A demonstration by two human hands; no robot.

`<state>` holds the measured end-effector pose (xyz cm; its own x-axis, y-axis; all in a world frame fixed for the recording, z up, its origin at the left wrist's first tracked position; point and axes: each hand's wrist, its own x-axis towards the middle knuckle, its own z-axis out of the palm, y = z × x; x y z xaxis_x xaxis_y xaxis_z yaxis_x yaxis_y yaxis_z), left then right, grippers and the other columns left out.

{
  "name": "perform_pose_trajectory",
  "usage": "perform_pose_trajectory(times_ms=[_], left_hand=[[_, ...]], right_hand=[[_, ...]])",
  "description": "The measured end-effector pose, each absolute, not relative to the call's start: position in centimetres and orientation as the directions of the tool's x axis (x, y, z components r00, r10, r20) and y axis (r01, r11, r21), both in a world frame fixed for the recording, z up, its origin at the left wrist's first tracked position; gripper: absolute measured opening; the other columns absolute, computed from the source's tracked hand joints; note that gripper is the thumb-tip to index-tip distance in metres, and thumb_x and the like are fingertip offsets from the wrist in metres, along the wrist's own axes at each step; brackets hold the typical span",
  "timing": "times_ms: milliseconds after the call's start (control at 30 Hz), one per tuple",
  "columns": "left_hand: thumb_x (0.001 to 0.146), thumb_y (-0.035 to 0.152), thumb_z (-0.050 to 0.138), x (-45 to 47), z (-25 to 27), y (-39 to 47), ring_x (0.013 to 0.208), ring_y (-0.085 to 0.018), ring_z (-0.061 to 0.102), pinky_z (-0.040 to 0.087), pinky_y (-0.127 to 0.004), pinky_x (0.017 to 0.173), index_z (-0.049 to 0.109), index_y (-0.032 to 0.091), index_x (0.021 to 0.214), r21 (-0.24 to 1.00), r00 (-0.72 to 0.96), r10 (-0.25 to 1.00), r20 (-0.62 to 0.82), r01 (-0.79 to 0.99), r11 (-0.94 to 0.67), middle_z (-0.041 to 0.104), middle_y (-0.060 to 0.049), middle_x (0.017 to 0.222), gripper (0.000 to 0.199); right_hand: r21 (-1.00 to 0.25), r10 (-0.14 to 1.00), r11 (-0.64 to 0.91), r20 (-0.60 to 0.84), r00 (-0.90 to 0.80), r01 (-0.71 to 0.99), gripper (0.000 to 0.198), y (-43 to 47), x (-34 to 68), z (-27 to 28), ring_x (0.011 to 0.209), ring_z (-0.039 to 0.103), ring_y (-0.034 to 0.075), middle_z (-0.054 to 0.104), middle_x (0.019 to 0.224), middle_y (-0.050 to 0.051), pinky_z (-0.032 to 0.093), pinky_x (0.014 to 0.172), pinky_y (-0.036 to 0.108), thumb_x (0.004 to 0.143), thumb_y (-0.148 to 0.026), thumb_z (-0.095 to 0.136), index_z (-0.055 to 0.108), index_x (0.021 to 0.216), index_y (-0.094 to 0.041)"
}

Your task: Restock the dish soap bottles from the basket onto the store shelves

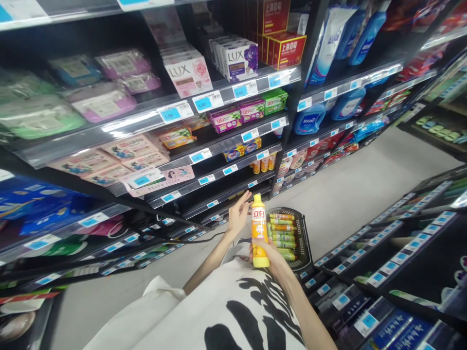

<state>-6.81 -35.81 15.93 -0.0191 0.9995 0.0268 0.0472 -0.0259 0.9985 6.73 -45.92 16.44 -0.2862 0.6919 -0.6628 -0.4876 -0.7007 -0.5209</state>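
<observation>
R hand (270, 250), part. hidden behind yellow btl (259, 221), grips it.

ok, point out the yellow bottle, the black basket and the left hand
Yellow bottle (260, 228): head view, on the front label.
Black basket (303, 238): head view, on the wall at the picture's right.
Left hand (238, 215): head view, on the middle of the hand.
</observation>
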Motion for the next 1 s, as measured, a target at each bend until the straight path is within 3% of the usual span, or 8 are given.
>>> perform_pose_trajectory(times_ms=[100, 300, 567, 833, 1000], left_hand=[[0.099, 0.041, 0.057, -6.79, 15.62, -35.45, 0.111, -0.026, 0.072, 0.066, -0.032, 0.074, 0.051, 0.026, 0.152, 0.998, 0.006, 1.000, -0.019, 0.065, 0.019, 0.061, -0.010, 0.149, 0.056], [0.098, 0.061, 0.050, -7.05, 15.07, -35.19, 0.088, -0.023, 0.070, 0.058, -0.025, 0.055, 0.065, 0.021, 0.136, 0.941, 0.193, 0.927, -0.322, 0.173, 0.291, 0.074, -0.012, 0.116, 0.057], [0.092, 0.069, 0.054, -6.93, 15.51, -35.35, 0.083, -0.020, 0.067, 0.050, -0.020, 0.053, 0.069, 0.021, 0.118, 0.935, 0.305, 0.884, -0.355, 0.136, 0.329, 0.071, -0.009, 0.099, 0.056], [0.093, 0.069, 0.052, -6.49, 15.64, -35.33, 0.086, -0.020, 0.066, 0.048, -0.020, 0.055, 0.066, 0.022, 0.118, 0.921, 0.307, 0.870, -0.385, 0.187, 0.342, 0.069, -0.008, 0.103, 0.055], [0.088, 0.061, 0.065, -6.21, 15.88, -35.49, 0.087, -0.020, 0.067, 0.048, -0.021, 0.057, 0.060, 0.022, 0.123, 0.906, 0.322, 0.851, -0.416, 0.226, 0.358, 0.069, -0.006, 0.103, 0.052]], right_hand=[[-0.528, 0.694, -0.700, -0.661, -0.285, -0.481, 0.055, -45.89, 6.72, 16.30, 0.050, 0.065, 0.016, 0.069, 0.067, 0.003, 0.055, 0.048, 0.027, 0.055, -0.043, 0.094, 0.061, 0.089, -0.015], [-0.551, 0.720, -0.674, -0.639, -0.270, -0.492, 0.054, -45.91, 6.63, 15.80, 0.050, 0.065, 0.018, 0.070, 0.067, 0.003, 0.056, 0.049, 0.029, 0.058, -0.042, 0.093, 0.060, 0.092, -0.016], [-0.535, 0.717, -0.669, -0.648, -0.259, -0.515, 0.058, -46.02, 6.75, 15.71, 0.051, 0.065, 0.018, 0.070, 0.068, 0.003, 0.055, 0.048, 0.029, 0.060, -0.040, 0.091, 0.059, 0.101, -0.015], [-0.532, 0.715, -0.672, -0.647, -0.265, -0.514, 0.055, -45.94, 7.14, 16.02, 0.052, 0.066, 0.017, 0.071, 0.074, 0.004, 0.056, 0.051, 0.030, 0.063, -0.039, 0.091, 0.058, 0.100, -0.016], [-0.562, 0.735, -0.660, -0.620, -0.273, -0.499, 0.058, -46.00, 7.21, 16.09, 0.058, 0.069, 0.017, 0.072, 0.080, 0.005, 0.056, 0.052, 0.028, 0.061, -0.038, 0.095, 0.058, 0.100, -0.016]])
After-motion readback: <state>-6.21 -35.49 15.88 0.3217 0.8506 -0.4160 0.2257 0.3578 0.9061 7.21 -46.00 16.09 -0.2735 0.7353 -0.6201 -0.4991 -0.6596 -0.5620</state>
